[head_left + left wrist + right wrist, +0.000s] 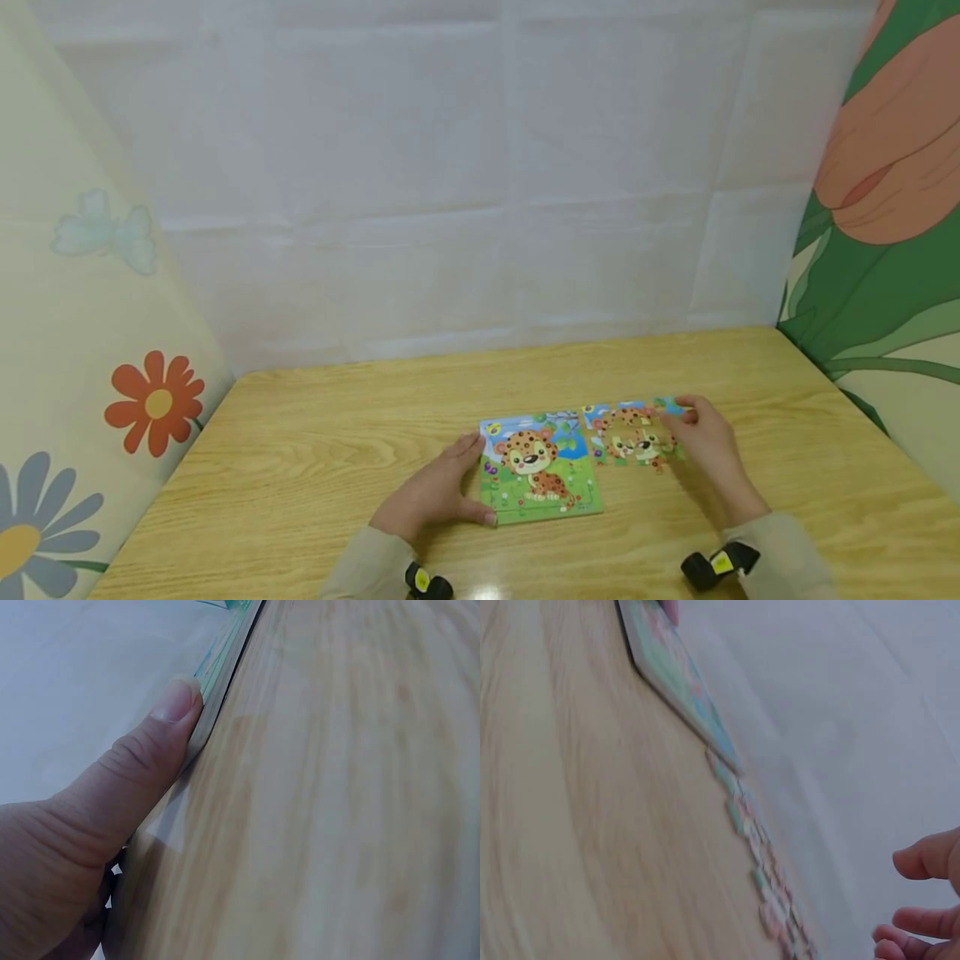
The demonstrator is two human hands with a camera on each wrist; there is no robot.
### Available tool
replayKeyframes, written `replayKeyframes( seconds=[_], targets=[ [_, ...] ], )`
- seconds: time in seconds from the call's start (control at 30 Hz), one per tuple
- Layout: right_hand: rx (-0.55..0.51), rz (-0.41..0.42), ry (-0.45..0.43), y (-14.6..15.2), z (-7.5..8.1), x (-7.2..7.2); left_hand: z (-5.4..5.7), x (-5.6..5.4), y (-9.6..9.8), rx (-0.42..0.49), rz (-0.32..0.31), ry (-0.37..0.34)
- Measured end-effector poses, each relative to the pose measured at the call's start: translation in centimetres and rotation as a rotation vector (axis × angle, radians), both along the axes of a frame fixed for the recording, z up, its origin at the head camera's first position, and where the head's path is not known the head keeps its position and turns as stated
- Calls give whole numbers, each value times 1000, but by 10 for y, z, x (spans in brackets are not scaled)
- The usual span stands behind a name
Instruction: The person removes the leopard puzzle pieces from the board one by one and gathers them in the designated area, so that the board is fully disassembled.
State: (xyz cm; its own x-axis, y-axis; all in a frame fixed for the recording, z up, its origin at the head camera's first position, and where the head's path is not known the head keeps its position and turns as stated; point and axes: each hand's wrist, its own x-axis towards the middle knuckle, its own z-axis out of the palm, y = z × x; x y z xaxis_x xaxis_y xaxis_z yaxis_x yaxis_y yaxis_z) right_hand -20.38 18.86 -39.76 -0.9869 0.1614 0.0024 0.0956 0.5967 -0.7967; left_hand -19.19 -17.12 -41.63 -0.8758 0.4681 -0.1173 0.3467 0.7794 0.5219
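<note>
Your left hand [435,493] spreads wide along the leopard puzzle board's [542,471] left edge, thumb at the near corner. Your right hand [708,442], fingers parted with nothing visible between them, is at the right end of the leopard puzzle pieces [622,425], just beside the board's right edge; wooden tabletop [337,425] stretches well beyond both hands.

Right-wrist view: right hand [937,859] cut off by edge, puzzle pieces [774,916] blurred.
</note>
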Motion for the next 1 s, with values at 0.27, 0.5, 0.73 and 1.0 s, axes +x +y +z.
replayKeyframes(
  seconds=[0.27,0.5,0.73,1.0],
  targets=[
    [-61,67,31,-22,12,3,0,0,0,-2,-1,7],
    [-103,141,46,-44,16,5,0,0,0,-6,-1,0],
    [-114,221,91,-64,14,6,1,0,0,-6,-1,4],
    [-179,329,103,-88,6,8,0,0,0,-7,-2,14]
  ],
)
